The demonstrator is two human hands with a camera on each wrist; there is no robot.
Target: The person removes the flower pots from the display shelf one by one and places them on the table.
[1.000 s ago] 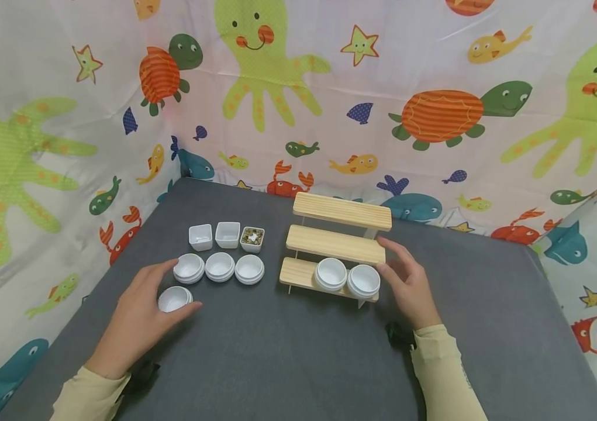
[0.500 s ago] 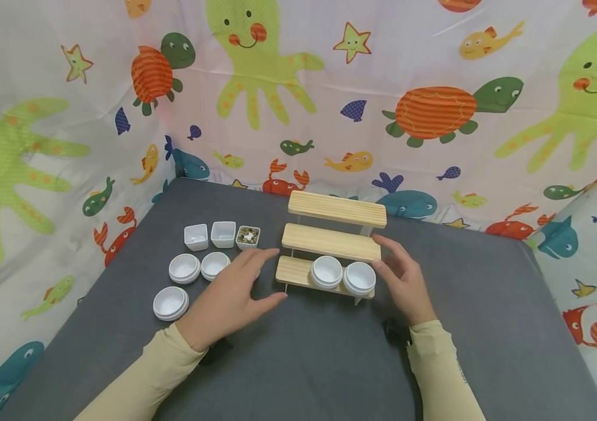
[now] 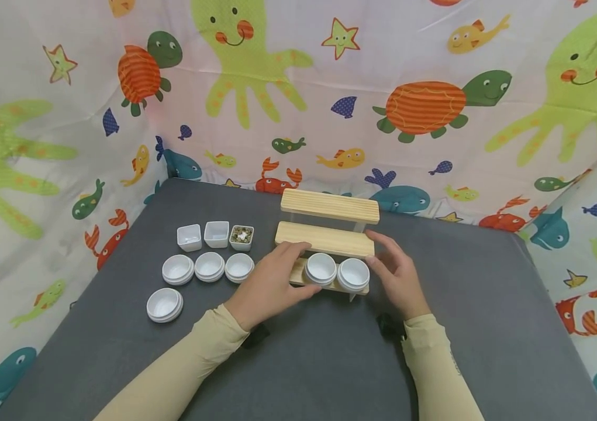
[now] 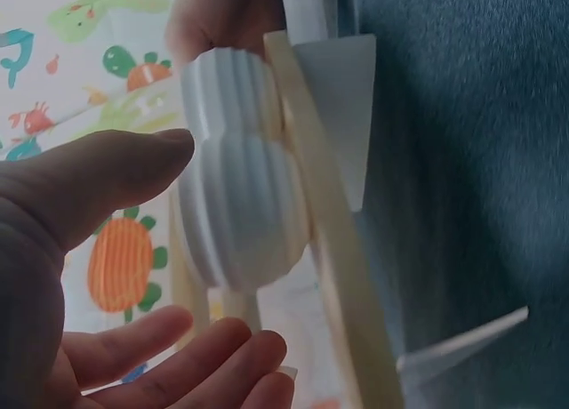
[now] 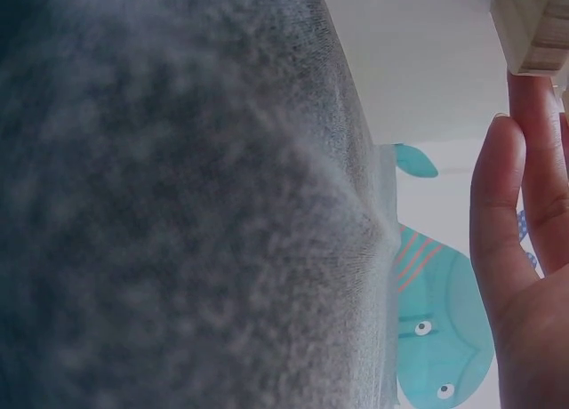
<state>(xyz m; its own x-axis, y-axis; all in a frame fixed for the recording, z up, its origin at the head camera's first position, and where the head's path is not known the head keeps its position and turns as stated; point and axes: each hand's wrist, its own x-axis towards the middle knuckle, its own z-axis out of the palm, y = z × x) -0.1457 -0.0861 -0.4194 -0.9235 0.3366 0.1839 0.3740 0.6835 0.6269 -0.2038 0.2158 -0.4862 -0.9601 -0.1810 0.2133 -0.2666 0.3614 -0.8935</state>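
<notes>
A three-tier wooden stand [image 3: 324, 238] bears two stacks of small white bowls on its bottom board: a left stack [image 3: 321, 269] and a right stack [image 3: 354, 273]. My left hand [image 3: 274, 283] is beside the left stack, thumb and fingers spread apart. In the left wrist view the stack's ridged sides [image 4: 236, 213] show between thumb and fingers, and no grip is visible. My right hand [image 3: 398, 275] is at the stand's right end, fingers fairly straight. In the right wrist view its fingertips meet the end of a wooden board [image 5: 533, 27]; the thumb is hidden there.
Left on the dark table [image 3: 298, 374] stand several more round white bowl stacks, one [image 3: 164, 304] nearest me. Behind them are two square white dishes [image 3: 216, 234] and a square dish with greenish bits [image 3: 241, 237]. A patterned curtain [image 3: 298, 105] borders the table.
My left hand has left the nearest bowl stack on the left and swung right to the stand's left bowl stack. My right hand has stayed at the stand's end. The head view has shifted slightly.
</notes>
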